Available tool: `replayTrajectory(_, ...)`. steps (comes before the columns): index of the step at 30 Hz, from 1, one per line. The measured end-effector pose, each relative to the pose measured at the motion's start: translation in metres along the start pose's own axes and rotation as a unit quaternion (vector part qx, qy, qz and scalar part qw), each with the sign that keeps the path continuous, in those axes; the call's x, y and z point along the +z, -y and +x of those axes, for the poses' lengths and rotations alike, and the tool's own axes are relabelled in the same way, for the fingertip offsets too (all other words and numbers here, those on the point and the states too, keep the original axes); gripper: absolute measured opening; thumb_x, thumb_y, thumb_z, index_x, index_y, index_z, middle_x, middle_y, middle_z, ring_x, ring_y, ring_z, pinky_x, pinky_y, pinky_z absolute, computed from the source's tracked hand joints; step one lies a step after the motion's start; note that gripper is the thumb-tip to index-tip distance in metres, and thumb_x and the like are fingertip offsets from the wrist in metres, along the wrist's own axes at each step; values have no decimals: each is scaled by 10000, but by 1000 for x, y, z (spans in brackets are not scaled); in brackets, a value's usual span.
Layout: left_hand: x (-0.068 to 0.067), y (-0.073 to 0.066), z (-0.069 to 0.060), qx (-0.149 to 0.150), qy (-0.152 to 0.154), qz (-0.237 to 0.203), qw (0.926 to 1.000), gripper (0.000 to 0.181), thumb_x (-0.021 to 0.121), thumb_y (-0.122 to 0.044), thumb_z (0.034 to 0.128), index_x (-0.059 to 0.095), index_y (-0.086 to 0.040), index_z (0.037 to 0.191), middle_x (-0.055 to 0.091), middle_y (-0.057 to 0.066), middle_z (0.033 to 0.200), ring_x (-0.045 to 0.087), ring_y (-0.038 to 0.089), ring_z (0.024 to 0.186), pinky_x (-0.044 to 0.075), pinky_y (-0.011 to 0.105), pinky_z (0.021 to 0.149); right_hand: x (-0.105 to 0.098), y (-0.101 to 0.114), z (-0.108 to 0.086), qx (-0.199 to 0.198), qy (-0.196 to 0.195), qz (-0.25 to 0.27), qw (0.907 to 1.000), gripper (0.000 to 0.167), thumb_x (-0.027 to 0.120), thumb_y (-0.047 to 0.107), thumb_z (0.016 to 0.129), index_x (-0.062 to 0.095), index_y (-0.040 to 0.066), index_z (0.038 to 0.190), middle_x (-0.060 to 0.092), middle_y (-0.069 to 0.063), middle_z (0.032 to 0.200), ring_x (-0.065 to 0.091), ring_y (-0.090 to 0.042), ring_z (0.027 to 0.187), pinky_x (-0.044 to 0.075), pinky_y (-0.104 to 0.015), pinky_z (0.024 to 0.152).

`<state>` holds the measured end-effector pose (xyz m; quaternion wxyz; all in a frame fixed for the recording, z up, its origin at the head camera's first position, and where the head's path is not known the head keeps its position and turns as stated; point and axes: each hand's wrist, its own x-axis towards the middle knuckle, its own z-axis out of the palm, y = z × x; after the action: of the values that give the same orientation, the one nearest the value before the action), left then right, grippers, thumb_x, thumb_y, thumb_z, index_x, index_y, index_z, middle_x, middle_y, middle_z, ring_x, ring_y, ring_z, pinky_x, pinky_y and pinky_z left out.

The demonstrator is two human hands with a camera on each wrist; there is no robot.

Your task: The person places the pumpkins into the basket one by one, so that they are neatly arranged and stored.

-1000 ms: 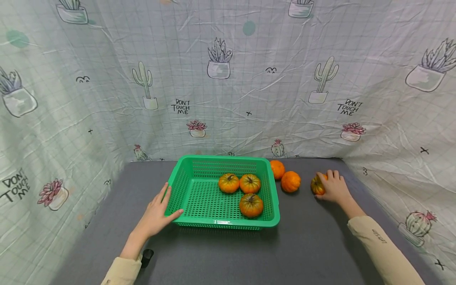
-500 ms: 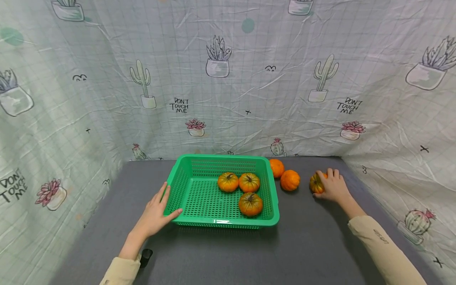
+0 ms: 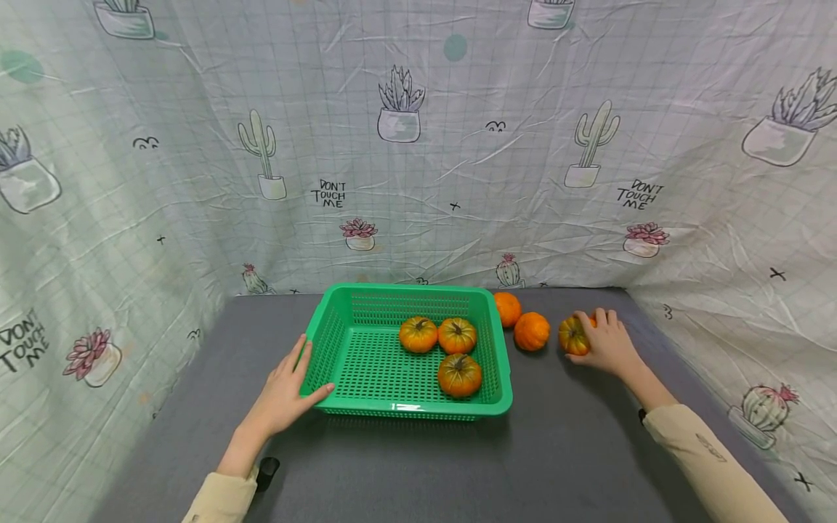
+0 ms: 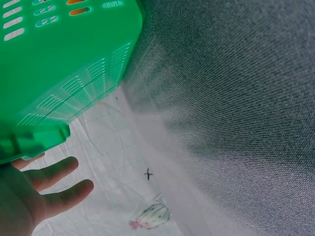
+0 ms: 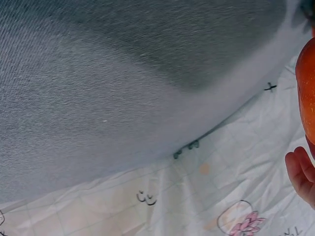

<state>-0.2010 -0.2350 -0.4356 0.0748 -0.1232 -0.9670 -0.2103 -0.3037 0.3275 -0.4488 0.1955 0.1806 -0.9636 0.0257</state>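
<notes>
At the right of the head view, my right hand [image 3: 611, 349] grips a small green-and-orange pumpkin [image 3: 572, 336], thumb on the near side and fingers over the top. Part of its orange skin, a piece of the pumpkin [image 5: 307, 93], shows at the right edge of the right wrist view. My left hand [image 3: 281, 396] rests at the left rim of a green plastic basket [image 3: 405, 411], fingers spread and straight. The left wrist view shows these fingers [image 4: 69, 194] beside the basket wall [image 4: 74, 54]. Three small pumpkins [image 3: 458, 375] sit in the basket's right half.
Two plain orange pumpkins [image 3: 532, 331] lie on the dark grey table [image 3: 418, 472], between the basket and my right hand. A cloth printed with cacti [image 3: 458, 160] hangs behind and along both sides of the table.
My right hand has shifted slightly left, and the gripped pumpkin has moved left with it, closer to the two orange ones. The left hand and basket stay in place.
</notes>
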Motion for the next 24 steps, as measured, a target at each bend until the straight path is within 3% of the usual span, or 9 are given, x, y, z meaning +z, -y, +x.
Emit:
replayTrajectory(11, 0, 0, -2, -34, 9, 23, 10000, 889, 528, -525, 824, 109, -40, 1440, 65, 147, 1506, 206, 435, 1306, 228, 648, 941, -15, 31, 6, -182, -226, 419, 9987, 741, 766, 404, 573, 461, 40, 1142, 439, -212, 941, 395, -374, 834, 381, -509, 653)
replayTrajectory(24, -1, 0, 0, 16, -30, -50, 10000, 887, 536, -515, 824, 112, -36, 1439, 65, 152, 1505, 199, 442, 1309, 219, 647, 948, -40, 74, 21, -639, -267, 758, 9947, 764, 724, 458, 633, 435, 143, 1265, 449, -145, 974, 401, -286, 847, 419, -415, 638)
